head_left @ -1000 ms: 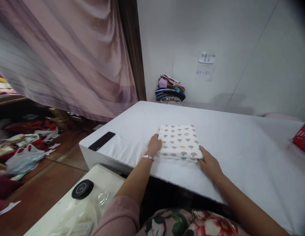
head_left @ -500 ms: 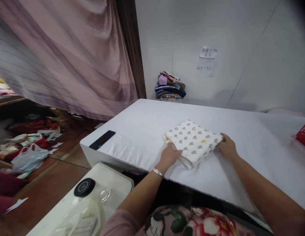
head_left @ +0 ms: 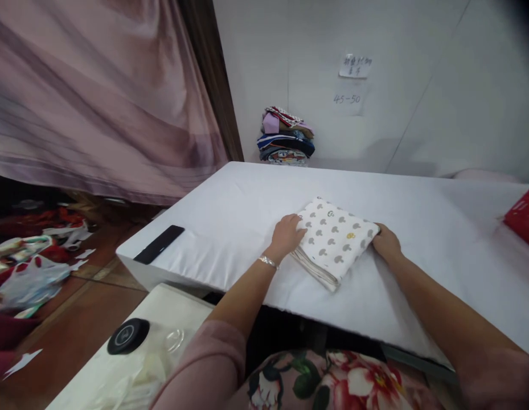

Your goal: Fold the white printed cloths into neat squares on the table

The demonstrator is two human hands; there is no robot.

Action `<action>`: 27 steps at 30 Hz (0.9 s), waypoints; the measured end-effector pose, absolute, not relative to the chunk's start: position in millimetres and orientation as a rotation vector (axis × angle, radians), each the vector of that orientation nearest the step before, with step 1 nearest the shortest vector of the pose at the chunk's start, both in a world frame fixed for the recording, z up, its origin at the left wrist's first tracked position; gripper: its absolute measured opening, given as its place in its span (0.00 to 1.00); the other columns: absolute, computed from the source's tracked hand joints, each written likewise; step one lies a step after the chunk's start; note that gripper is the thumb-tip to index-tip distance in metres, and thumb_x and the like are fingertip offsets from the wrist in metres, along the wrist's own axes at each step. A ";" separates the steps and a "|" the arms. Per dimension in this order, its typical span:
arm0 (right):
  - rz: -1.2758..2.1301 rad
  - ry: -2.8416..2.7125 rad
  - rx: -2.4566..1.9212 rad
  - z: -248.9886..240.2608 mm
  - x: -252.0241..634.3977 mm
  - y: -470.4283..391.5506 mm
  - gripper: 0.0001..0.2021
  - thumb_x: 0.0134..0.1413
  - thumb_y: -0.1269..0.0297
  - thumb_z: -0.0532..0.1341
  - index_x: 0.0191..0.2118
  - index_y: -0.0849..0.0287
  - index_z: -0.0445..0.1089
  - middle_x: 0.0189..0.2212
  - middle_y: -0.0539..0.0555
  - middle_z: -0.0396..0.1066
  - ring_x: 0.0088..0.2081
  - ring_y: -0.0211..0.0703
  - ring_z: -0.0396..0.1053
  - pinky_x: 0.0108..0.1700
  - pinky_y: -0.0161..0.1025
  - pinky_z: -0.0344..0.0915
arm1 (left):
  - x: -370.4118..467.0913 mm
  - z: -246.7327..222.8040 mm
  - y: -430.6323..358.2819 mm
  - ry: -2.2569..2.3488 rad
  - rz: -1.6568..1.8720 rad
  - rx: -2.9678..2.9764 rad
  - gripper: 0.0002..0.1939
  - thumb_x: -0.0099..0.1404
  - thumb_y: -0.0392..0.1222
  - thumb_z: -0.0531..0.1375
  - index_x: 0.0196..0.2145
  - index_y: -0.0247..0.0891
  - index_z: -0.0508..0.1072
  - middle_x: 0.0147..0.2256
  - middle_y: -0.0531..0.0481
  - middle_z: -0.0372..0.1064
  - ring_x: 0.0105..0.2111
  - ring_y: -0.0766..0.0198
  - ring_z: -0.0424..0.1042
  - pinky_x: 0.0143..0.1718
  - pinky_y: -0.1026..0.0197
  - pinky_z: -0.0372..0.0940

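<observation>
A folded white cloth (head_left: 335, 236) with grey mushroom-like prints and a few coloured ones lies flat on the white-covered table (head_left: 230, 228). Its layered, folded edge faces me. My left hand (head_left: 285, 234), with a silver bracelet at the wrist, holds the cloth's left side; the thumb rests on top near the edge. At the opposite corner, my right hand (head_left: 386, 242) has its fingers closed round the fabric, and the fingertips are partly hidden beneath it.
A black phone-like slab (head_left: 159, 245) lies at the table's left end. Folded clothes (head_left: 286, 136) are stacked against the wall. A red object (head_left: 523, 216) sits at far right. Below left, a white surface holds a round black item (head_left: 128, 336). A pink curtain (head_left: 119, 102) hangs left.
My left hand has shifted from the cloth's near left edge up along its left side. The cloth lies flatter and has turned slightly. My right hand keeps its corner. The camera view has shifted slightly.
</observation>
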State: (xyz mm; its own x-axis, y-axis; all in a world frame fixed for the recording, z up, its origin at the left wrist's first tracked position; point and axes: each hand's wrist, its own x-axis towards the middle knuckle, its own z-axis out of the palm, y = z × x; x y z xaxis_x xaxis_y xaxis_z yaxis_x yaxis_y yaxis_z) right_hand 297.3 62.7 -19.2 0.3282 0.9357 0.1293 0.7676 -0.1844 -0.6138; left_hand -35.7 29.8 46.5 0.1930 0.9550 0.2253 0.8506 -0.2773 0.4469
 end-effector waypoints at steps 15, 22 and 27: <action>0.338 -1.612 -1.930 -12.0 313.9 80.6 0.19 0.45 0.67 0.54 0.45 0.58 0.72 0.40 0.55 0.75 0.42 0.47 0.69 0.41 0.38 0.62 | -39.3 25.7 51.3 1.725 0.668 2.031 0.21 0.63 0.47 0.56 0.53 0.41 0.65 0.57 0.49 0.60 0.53 0.59 0.63 0.55 0.60 0.58; 0.376 -1.566 -1.972 -8.6 308.8 81.6 0.18 0.43 0.67 0.55 0.43 0.57 0.72 0.38 0.55 0.75 0.39 0.47 0.69 0.39 0.37 0.63 | -44.8 28.3 78.0 1.919 0.426 1.916 0.20 0.66 0.52 0.49 0.46 0.36 0.69 0.49 0.37 0.66 0.51 0.51 0.66 0.50 0.54 0.59; 0.351 -1.427 -1.917 -1.0 316.6 120.1 0.14 0.43 0.68 0.56 0.38 0.59 0.73 0.35 0.54 0.75 0.38 0.45 0.68 0.39 0.38 0.63 | -30.0 28.9 53.5 1.895 0.381 1.860 0.16 0.64 0.53 0.51 0.36 0.39 0.69 0.40 0.44 0.71 0.40 0.56 0.70 0.38 0.59 0.61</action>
